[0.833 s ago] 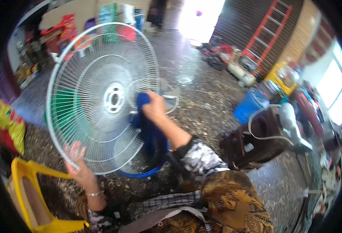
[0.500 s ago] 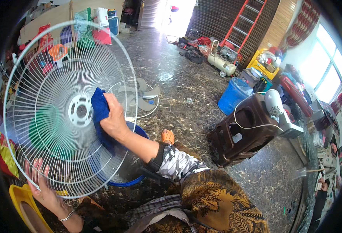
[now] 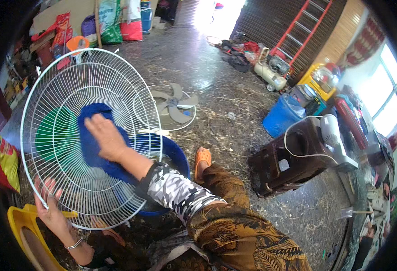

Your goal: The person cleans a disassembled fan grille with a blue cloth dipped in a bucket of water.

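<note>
A round white wire fan grille (image 3: 137, 81) stands tilted in front of me on the left. Its lower-left rim is held by my left hand (image 3: 53, 210), closed with fingers behind the wires. My right hand (image 3: 106, 139) lies with fingers stretched out on a blue cloth (image 3: 90, 156), pressing it against the grille's middle and covering the hub. Below and behind the grille is a blue tub (image 3: 178, 156), partly hidden by the wires and my right forearm. A green round thing (image 3: 54, 133) shows through the wires.
Fan blades (image 3: 176, 101) lie with another wire grille on the dark floor beyond the tub. A brown plastic stool (image 3: 288, 158) at right carries a white fan motor (image 3: 331, 128). Farther off are a blue bucket (image 3: 282, 115) and an air compressor (image 3: 270, 74). A yellow chair (image 3: 20, 221) sits lower left.
My right hand and the blue cloth have moved left across the grille, from beside the hub onto it. The hand has flattened from its grip. The grille's upper rim has come lower.
</note>
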The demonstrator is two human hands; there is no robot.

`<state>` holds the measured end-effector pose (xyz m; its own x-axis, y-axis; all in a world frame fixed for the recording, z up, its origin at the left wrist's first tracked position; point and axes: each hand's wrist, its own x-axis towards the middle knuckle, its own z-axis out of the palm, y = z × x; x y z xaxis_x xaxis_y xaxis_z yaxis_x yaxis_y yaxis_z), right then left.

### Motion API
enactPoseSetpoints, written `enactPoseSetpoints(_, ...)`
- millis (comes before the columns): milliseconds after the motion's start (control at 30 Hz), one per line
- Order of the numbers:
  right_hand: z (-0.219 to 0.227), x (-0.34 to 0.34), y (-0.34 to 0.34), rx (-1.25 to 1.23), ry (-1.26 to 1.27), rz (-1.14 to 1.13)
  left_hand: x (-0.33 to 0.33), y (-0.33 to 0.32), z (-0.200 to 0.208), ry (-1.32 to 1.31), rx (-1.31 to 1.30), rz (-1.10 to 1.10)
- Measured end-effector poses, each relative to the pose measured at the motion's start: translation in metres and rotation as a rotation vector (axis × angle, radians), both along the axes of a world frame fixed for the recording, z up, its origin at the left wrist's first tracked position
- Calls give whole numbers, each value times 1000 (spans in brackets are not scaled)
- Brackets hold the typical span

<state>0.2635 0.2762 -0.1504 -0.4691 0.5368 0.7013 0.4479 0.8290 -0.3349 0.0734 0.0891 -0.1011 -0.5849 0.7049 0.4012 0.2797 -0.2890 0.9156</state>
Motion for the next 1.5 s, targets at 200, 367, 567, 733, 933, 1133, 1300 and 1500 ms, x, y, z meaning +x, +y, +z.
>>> enactPoseSetpoints(200,-115,85,39,-294,-196,-539,0,-4,-21,-60,18,26)
enactPoseSetpoints(367,-127,121,28,-29,-570,-749,4,-2,-20,-92,49,31)
enactPoseSetpoints(567,-143,125,-33,-50,-910,-840,-7,-5,-15,-61,54,11)
enactPoseSetpoints(733,-131,118,-67,-204,-988,-702,-12,0,-21,-57,90,-8)
enactPoseSetpoints(933,-66,114,-120,-620,-983,-332,-4,3,-16,-61,64,29)
enactPoseSetpoints(1133,-79,111,-148,-695,-684,-322,23,-1,-1,-116,100,-82)
enactPoseSetpoints(1300,-93,111,-139,-733,-537,-293,63,-43,-61,-445,-66,43)
enactPoseSetpoints(1500,-105,120,-140,-644,-507,-232,105,-44,-118,-496,12,31)
